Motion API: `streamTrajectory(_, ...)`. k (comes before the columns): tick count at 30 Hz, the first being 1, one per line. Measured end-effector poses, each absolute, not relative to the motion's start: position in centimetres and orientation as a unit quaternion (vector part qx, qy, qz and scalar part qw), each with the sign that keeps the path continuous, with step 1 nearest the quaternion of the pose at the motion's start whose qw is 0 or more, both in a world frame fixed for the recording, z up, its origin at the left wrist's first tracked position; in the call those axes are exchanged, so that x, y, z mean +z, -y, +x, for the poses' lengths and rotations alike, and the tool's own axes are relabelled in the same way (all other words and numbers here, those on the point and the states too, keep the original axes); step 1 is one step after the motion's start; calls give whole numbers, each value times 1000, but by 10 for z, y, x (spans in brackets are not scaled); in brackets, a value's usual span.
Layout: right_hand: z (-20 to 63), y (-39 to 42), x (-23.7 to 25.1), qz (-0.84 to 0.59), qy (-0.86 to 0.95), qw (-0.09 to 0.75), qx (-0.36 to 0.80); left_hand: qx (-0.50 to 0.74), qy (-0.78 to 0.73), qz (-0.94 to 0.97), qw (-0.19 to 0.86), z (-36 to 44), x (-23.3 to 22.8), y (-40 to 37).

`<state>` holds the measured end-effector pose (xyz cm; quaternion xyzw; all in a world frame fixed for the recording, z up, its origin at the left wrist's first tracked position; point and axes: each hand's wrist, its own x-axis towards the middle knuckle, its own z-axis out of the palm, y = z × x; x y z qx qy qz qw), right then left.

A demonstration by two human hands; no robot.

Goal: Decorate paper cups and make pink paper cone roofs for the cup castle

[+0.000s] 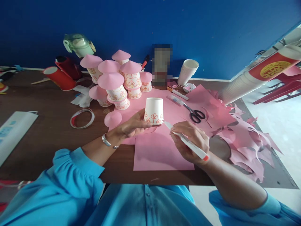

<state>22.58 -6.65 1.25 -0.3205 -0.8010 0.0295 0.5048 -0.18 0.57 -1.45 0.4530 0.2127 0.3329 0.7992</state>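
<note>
My left hand [136, 125] grips a white paper cup [154, 108] turned upside down, with its wide rim at the bottom. Red flower drawings run around the lower part of the cup. In my right hand [191, 139] is a white marker pen [194, 147] with a red end, its tip at the cup's lower right side. Beneath both hands lie sheets of pink paper [162, 153]. Left of the cup stand several decorated cups with pink cone roofs [111, 81], some stacked. A loose pink paper cone [113, 119] is near my left wrist.
Black-handled scissors [197, 116] and a capped marker [180, 93] lie behind my right hand. Pink paper scraps [249, 141] cover the right side. A tape roll [82, 118] is at left. Stacked white cups [188, 72] stand by the blue wall; a long cup sleeve [263, 70] leans at right.
</note>
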Motion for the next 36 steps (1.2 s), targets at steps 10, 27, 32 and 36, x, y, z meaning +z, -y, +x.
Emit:
streamTrajectory(10, 225, 64, 4, -330, 802, 497, 25, 344, -219, 441, 800, -2, -16, -8)
streamTrajectory(27, 225, 65, 2, -305, 808, 505, 11, 344, -226, 445, 796, 0, -19, -11)
streamTrajectory(32, 223, 65, 1, -309, 815, 490, 9, 330, -230, 448, 799, -3, -21, -12)
streamTrajectory(36, 223, 65, 1, -299, 820, 488, 16, 318, -205, 480, 792, -1, -16, -10)
